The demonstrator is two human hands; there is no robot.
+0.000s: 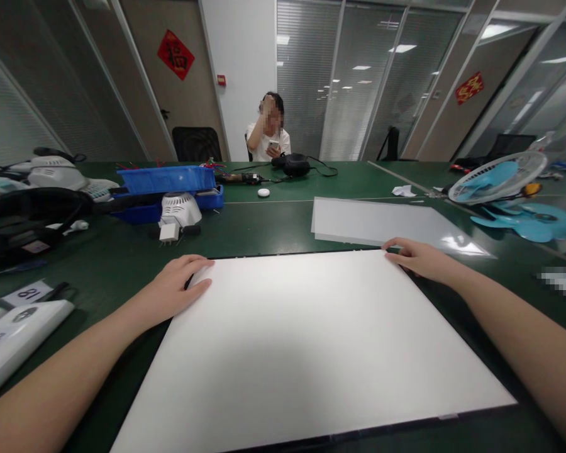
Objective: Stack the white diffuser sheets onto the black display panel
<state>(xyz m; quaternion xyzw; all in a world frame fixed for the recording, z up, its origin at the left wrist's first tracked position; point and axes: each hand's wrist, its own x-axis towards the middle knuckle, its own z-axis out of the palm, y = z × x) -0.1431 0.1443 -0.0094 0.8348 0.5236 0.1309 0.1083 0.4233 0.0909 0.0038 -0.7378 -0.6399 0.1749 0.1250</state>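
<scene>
A large white sheet (302, 346) lies on a thin black panel on the green table (264, 226) right in front of me. My left hand (179, 286) rests flat on the sheet's far left corner, fingers stretched out. My right hand (417, 258) lies on the far right corner, fingers extended and touching the edge. Neither hand grips anything. A second translucent white sheet (377, 221) lies farther back on the right.
Blue bins (167, 182) and a white device with a plug (179, 214) stand at the back left. Black bags (23, 217) sit at the far left, white boxes (14, 333) at the near left. Blue fan parts (514, 195) lie at the right. A person sits across the table.
</scene>
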